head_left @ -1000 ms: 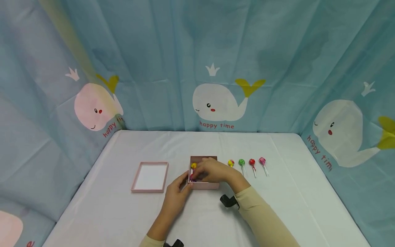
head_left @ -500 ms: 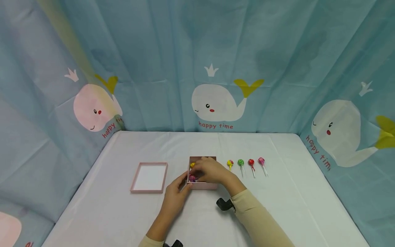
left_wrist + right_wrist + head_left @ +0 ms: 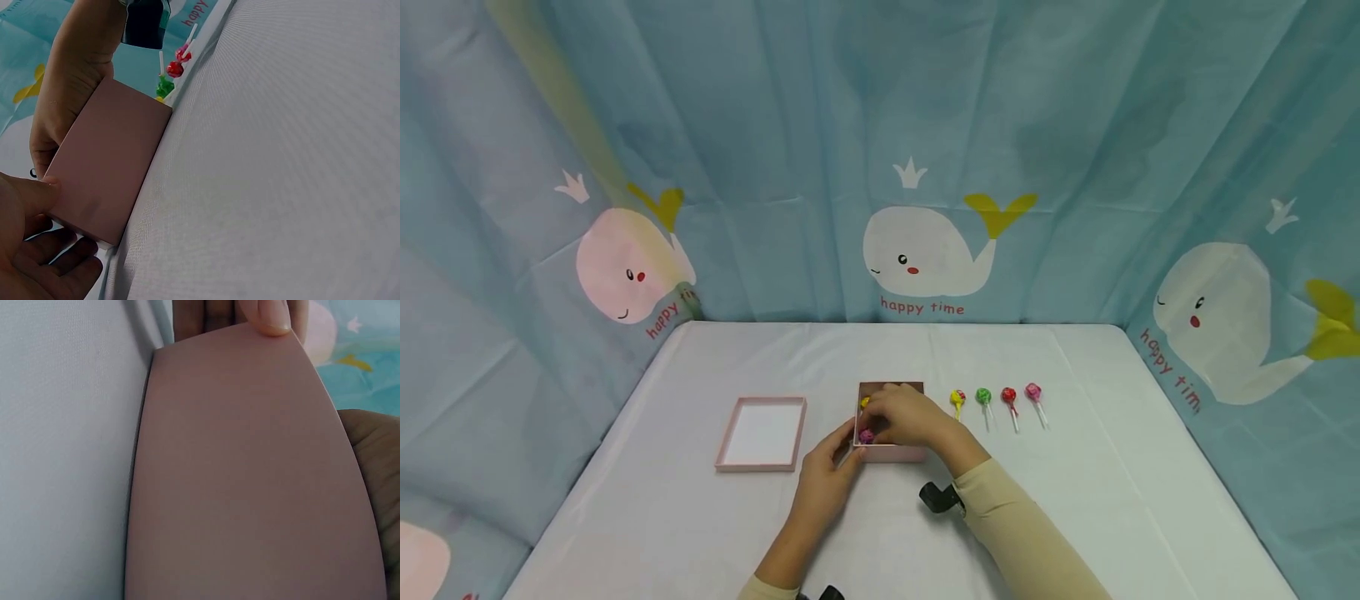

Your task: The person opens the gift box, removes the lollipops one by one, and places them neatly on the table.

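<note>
An open pink box (image 3: 891, 454) sits mid-table in the head view. My left hand (image 3: 827, 479) grips its near left corner, thumb on the front wall and fingers along the left side; the left wrist view shows this thumb (image 3: 40, 195) too. Over the box wall reaches my right hand (image 3: 910, 421), its fingers bent down inside. The fingertips are out of sight, so whether they pinch something cannot be told. Inside, at the left, lie a yellow lollipop (image 3: 865, 402) and a purple lollipop (image 3: 867, 436); the hand covers the rest. The right wrist view mostly shows the box's front wall (image 3: 244, 469).
Right of the box, in a row, lie a yellow-and-red lollipop (image 3: 957, 397), a green lollipop (image 3: 983, 397), a red lollipop (image 3: 1008, 395) and a pink lollipop (image 3: 1033, 392). The pink-rimmed lid (image 3: 756, 468) lies at the left on the white tablecloth (image 3: 685, 533).
My right hand has shifted slightly within the box, off the purple lollipop, which shows more plainly now. The left hand keeps its grip on the corner. The head view has drifted slightly.
</note>
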A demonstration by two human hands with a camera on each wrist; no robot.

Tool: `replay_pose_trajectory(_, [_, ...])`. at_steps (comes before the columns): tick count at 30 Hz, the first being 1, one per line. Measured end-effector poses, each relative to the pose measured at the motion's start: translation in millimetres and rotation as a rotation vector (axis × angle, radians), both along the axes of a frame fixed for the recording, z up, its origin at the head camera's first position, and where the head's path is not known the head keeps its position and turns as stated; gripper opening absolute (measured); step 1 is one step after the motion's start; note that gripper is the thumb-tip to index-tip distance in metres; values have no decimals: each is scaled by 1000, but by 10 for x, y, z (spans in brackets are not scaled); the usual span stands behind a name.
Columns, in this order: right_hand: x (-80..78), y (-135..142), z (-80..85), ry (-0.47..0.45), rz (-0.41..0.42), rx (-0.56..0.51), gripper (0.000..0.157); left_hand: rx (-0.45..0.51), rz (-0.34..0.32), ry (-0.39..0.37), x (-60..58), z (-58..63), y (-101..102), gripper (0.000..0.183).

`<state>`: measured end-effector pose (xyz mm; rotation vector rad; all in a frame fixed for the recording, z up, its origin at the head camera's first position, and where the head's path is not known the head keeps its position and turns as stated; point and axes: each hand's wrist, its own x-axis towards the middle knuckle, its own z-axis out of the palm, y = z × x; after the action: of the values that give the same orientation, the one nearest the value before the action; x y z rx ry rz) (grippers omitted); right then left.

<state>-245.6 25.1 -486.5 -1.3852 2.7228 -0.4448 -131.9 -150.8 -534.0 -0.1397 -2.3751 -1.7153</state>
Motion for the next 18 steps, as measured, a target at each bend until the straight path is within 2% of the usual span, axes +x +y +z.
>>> replay_pose_trajectory(10, [36, -17, 37, -5, -22, 8, 24, -39, 13, 8, 11, 11, 2, 55])
replay_pose_trajectory(18, [38, -58, 30, 42, -27, 57, 19, -45, 10, -31, 2, 40, 4, 54])
